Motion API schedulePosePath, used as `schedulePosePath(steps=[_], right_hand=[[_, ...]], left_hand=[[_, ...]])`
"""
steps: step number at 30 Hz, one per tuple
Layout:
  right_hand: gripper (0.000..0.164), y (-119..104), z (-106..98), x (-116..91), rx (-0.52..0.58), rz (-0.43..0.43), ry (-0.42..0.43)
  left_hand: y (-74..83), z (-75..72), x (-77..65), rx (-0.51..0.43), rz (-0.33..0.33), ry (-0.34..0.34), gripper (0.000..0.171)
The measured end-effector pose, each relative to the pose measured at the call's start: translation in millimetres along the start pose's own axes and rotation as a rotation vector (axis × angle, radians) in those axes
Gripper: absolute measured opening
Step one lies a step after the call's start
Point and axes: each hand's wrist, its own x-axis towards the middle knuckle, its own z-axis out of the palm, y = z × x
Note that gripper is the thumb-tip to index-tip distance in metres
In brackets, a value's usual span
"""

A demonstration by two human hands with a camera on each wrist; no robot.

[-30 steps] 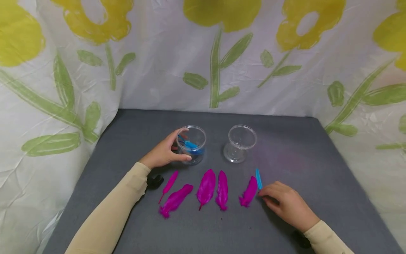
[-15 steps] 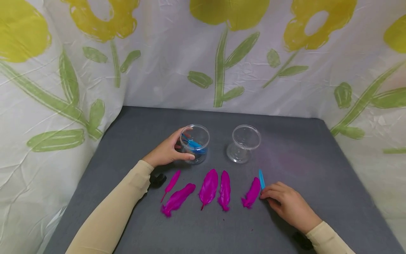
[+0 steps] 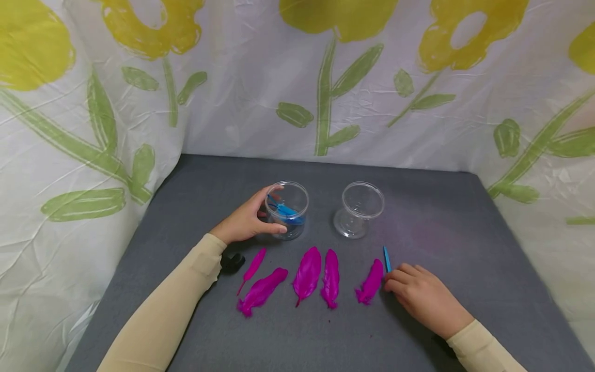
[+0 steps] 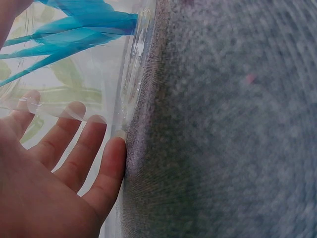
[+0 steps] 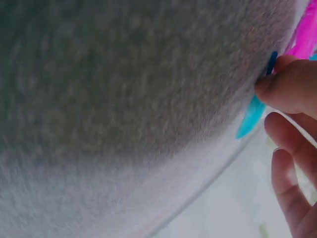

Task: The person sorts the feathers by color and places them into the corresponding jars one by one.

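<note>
My left hand [image 3: 246, 217] curves round the near-left side of a clear plastic cup [image 3: 301, 227], thumb in front and fingers behind. Several blue feathers [image 3: 289, 212] lie inside it; the left wrist view shows these blue feathers [image 4: 84, 25] through the clear wall. Over at the right, my right hand [image 3: 427, 299] pinches a small blue feather [image 3: 387, 258] by its lower end, close over the table. Seen from the right wrist, that feather [image 5: 252, 116] sits between thumb and index finger, with the other fingers loosely bent. A magenta feather [image 3: 370, 282] lies just left of these fingertips.
A second clear cup [image 3: 363, 183] stands right of the first. More magenta feathers [image 3: 307, 274] lie in a row across the grey table [image 3: 297, 341]. A black object [image 3: 232, 263] shows under my left wrist. Behind hangs a white flower-patterned curtain [image 3: 232, 103].
The head view has shifted slightly, so everything sits a little further right. The right fingers have closed together at the blue feather, which now shows narrower. The left hand keeps its hold on the cup.
</note>
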Motion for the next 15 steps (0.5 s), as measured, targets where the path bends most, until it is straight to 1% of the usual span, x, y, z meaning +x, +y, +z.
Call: schedulePosePath(steps=[2,4,9,15], right_hand=[[0.034,-0.5,-0.5,1.3,-0.035,-0.023,-0.005],[0.037,-1.1,-1.0,2.8,-0.06,-0.043,-0.006],[0.022,-1.5,-2.1,5.9,-0.088,-0.081,0.0],[0.015,-0.7,-3.6,8.0,-0.123,-0.105,-0.014]], left_hand=[[0.7,0.0,0.1,0.0,0.001,-0.001,0.1],[1.0,0.1,0.2,-0.002,-0.001,0.0,0.1],[1.7,0.3,-0.4,-0.002,-0.004,0.001,0.1],[4.1,-0.3,-2.1,-0.001,0.001,0.003,0.101]])
